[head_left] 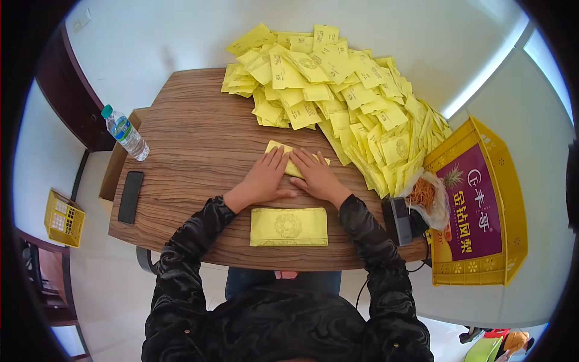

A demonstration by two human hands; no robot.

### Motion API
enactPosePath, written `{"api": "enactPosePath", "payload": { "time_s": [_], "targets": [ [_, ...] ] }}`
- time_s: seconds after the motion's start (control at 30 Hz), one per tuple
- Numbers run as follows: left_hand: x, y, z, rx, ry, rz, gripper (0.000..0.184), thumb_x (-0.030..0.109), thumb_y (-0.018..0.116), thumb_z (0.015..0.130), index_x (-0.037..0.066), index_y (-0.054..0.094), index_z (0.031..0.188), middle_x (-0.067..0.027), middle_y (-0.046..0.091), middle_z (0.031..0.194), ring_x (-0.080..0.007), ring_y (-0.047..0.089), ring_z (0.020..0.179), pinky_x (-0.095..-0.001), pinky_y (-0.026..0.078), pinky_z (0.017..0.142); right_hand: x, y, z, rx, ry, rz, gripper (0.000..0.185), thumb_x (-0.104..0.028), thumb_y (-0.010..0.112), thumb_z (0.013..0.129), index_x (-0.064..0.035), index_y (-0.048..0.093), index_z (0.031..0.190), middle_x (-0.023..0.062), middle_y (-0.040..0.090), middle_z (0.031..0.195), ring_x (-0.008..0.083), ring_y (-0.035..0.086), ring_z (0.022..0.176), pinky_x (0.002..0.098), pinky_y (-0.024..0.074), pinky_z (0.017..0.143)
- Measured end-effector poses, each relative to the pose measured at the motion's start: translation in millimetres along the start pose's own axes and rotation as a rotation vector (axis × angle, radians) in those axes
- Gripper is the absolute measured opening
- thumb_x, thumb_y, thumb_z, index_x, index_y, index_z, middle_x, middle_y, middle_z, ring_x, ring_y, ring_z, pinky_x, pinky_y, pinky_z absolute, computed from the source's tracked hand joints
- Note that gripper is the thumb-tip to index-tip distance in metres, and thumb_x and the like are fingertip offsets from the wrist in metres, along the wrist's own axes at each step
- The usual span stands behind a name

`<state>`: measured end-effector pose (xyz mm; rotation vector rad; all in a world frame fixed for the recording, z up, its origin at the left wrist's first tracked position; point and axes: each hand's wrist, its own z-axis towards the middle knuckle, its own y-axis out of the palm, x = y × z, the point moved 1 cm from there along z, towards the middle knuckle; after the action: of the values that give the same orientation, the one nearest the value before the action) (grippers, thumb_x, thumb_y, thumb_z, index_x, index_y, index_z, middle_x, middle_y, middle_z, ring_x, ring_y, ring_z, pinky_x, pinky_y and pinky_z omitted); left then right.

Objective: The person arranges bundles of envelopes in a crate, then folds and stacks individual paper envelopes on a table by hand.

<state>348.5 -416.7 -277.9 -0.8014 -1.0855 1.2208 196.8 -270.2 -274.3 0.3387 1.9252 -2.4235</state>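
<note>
My left hand and my right hand lie flat, fingers stretched out, on a yellow paper packet in the middle of the table. They press on it from both sides and hide much of it. Closer to me, a flat yellow printed paper packet with a round dark design lies lengthwise, touched by neither hand. Beyond my hands rises a large heap of similar yellow packets, spreading down the right side.
The wood-grain table carries a water bottle and a black phone at left. At right are a dark box-shaped device, a plastic bag of rubber bands and a yellow crate. Another crate stands on the floor at left.
</note>
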Motion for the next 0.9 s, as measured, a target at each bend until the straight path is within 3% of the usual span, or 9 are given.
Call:
{"api": "enactPosePath", "payload": {
  "time_s": [0.2,0.4,0.6,0.9],
  "targets": [
    [2,-1,-1,-0.056,-0.197,-0.061,0.094,0.055,0.073,0.08,-0.006,0.042,0.144,-0.0314,0.035,0.156,-0.0459,0.033,0.146,-0.0521,0.026,0.121,-19,28,25,-0.001,0.033,0.059,0.062,-0.031,0.057,0.098,-0.0081,0.041,0.153,0.0113,0.041,0.16,0.0331,0.036,0.148,0.0563,0.0254,0.12],
    [-11,11,-5,0.056,-0.188,-0.044,0.092,0.055,0.073,0.078,-0.006,0.044,0.141,-0.0326,0.035,0.156,-0.0468,0.033,0.146,-0.0515,0.025,0.122,-16,26,30,-0.015,0.009,0.162,0.063,-0.032,0.058,0.097,-0.0073,0.041,0.152,0.0108,0.04,0.16,0.033,0.036,0.148,0.0568,0.0242,0.12],
    [-10,19,-7,0.098,-0.19,0.03,0.098,0.056,0.071,0.079,-0.01,0.04,0.145,-0.0328,0.035,0.155,-0.0466,0.031,0.147,-0.0516,0.024,0.122,-17,30,28,0.021,0.023,0.014,0.068,-0.038,0.056,0.097,-0.0064,0.039,0.154,0.0112,0.039,0.161,0.0329,0.034,0.149,0.057,0.023,0.121],
    [-9,9,-7,-0.043,-0.215,0.095,0.109,0.069,0.06,0.086,-0.013,0.031,0.151,-0.0336,0.03,0.159,-0.0449,0.025,0.151,-0.0559,0.018,0.123,0,8,3,-0.112,0.137,-0.071,0.081,-0.052,0.052,0.099,-0.0047,0.028,0.159,0.0133,0.029,0.166,0.0329,0.026,0.153,0.06,0.0193,0.121]
  ]
}}
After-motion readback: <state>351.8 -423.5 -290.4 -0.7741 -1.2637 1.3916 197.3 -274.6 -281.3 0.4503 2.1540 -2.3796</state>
